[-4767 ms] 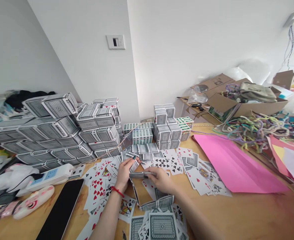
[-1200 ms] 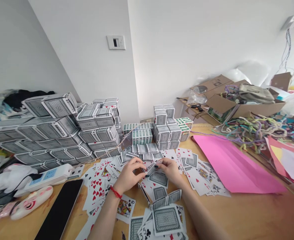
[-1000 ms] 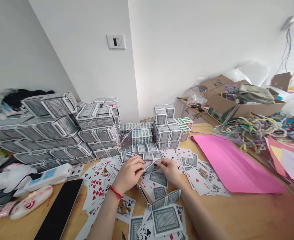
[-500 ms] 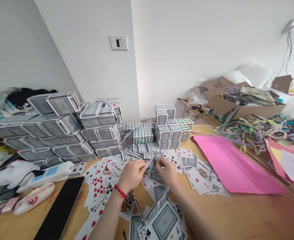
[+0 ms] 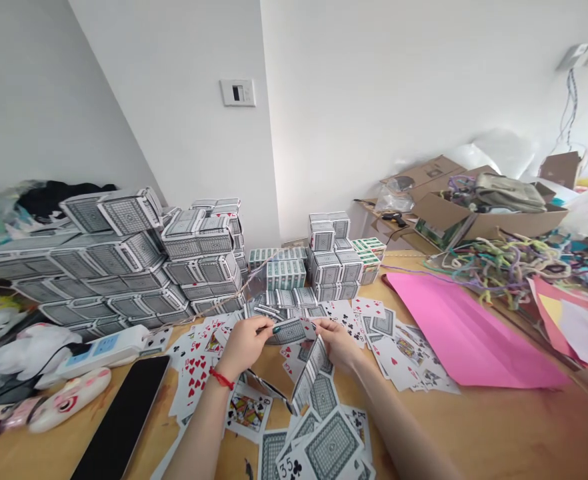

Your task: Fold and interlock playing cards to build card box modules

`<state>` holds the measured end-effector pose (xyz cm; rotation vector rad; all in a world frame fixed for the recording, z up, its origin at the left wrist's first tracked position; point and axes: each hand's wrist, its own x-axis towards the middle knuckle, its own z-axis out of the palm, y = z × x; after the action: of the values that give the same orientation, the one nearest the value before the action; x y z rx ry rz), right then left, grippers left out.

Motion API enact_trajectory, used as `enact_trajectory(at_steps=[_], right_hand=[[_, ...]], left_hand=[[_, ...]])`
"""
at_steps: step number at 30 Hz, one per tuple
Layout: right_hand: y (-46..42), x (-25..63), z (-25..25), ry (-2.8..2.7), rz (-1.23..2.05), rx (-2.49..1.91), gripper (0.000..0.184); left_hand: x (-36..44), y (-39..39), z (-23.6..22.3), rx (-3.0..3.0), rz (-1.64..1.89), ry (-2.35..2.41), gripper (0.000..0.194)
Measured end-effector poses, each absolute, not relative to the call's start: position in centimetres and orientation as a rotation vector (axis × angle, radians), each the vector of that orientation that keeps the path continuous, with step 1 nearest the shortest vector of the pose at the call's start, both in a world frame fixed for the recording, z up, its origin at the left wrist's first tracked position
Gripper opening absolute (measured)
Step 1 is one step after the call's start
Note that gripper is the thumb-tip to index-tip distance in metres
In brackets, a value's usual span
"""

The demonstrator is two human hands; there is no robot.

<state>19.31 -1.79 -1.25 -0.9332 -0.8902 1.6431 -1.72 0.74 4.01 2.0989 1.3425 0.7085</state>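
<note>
My left hand (image 5: 247, 341), a red cord at its wrist, pinches one end of a patterned playing card (image 5: 288, 332). My right hand (image 5: 340, 341) grips the other end, where a second card (image 5: 308, 379) slopes down toward me. Together the cards look like an open four-sided frame standing above the table; its left side lies partly behind my left hand. Below it are loose playing cards (image 5: 331, 443), some face down, some face up. Just beyond my hands sits a cluster of folded cards (image 5: 289, 298).
Stacked blocks of folded cards (image 5: 109, 253) rise at the back left, with smaller stacks (image 5: 337, 257) at the back centre. A black phone (image 5: 124, 417) and white power strip (image 5: 101, 350) lie left. Pink paper (image 5: 467, 333), tangled yarn (image 5: 519, 267) and a cardboard box (image 5: 509, 220) occupy the right.
My hands have moved apart, the left one leftward. The cards between them, bunched and angled before, now spread into an open frame, with one card stretched across.
</note>
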Motion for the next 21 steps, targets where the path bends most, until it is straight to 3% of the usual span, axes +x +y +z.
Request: enact_trajectory(at_steps=[10,21], right_hand=[[-2.7,18.7,-0.2,-0.979,1.882,-0.825,0.043],[-1.9,17.2,-1.9,-1.058,1.542,-1.041,0.046]], left_hand=[[-1.1,0.5,4.1,2.078,0.697,1.295,0.020],[-0.6,0.1,4.4,2.034,0.688,1.231,0.020]])
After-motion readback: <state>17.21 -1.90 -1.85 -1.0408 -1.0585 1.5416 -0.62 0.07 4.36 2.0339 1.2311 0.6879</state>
